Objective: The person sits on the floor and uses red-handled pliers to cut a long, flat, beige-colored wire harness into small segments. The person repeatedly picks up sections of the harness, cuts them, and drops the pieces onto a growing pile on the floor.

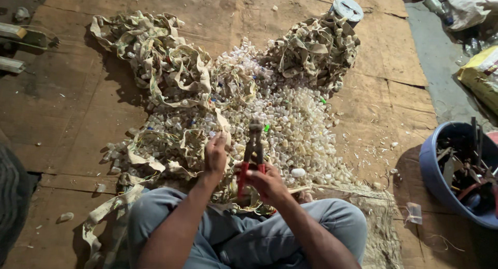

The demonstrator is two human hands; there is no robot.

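Seated person cutting with red-handled pliers over a heap of small plastic pieces.

Head view: the right hand (267, 182) has its fingers wrapped tight around the red-handled cutting pliers (252, 152), whose head points away from the fingers. The left hand (216, 156) pinches a strip of pale webbing (181, 72) just left of the tool head. Beyond the fingers spreads the heap of clear plastic pieces (290, 118) on the wooden floor (67, 124). Far right of the fingers stands a blue tub (433, 168) of tools.

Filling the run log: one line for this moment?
left hand: holds strap | right hand: grips red-handled cutters | pile: small plastic pieces
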